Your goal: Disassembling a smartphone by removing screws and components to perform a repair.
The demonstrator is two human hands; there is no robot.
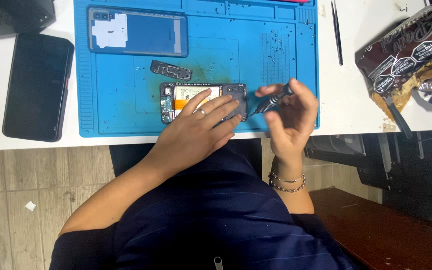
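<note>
blue mat [126,110]: your left hand [196,132] is pressing flat, ungripping, on the fragile opened phone [176,100]; right hand [288,117] is pinching the screwdriver [272,102].

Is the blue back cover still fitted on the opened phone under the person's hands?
No: the blue back cover lies apart at the mat's top, away from the opened phone.

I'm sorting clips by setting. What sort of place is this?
Probably a phone repair bench: a blue silicone work mat, an opened phone under the left hand, and a small screwdriver in the right hand.
</note>
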